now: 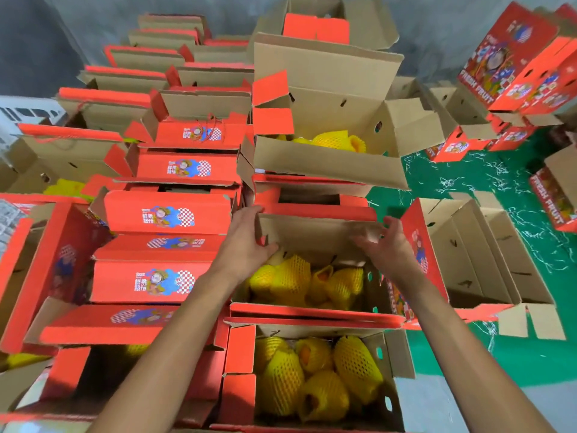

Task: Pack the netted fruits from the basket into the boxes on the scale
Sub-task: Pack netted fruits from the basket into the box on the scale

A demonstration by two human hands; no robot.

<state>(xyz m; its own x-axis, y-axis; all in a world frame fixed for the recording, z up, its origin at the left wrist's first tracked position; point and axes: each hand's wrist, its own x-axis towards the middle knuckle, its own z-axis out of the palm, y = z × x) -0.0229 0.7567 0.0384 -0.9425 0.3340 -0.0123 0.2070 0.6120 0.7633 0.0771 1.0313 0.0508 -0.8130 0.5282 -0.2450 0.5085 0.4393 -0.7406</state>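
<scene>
An open red-and-brown cardboard box in front of me holds several fruits in yellow foam netting. My left hand grips the left end of its far flap, thumb inside and fingers over the edge. My right hand reaches to the flap's right end with fingers spread and blurred, holding nothing that I can see. A nearer open box also holds several netted fruits. A farther box shows netted fruits too. No scale or basket is visible.
Closed and half-closed red boxes are stacked in rows on the left. Empty open boxes stand on the green floor at right, with printed "FRESH FRUIT" boxes at the upper right. A grey wall lies behind.
</scene>
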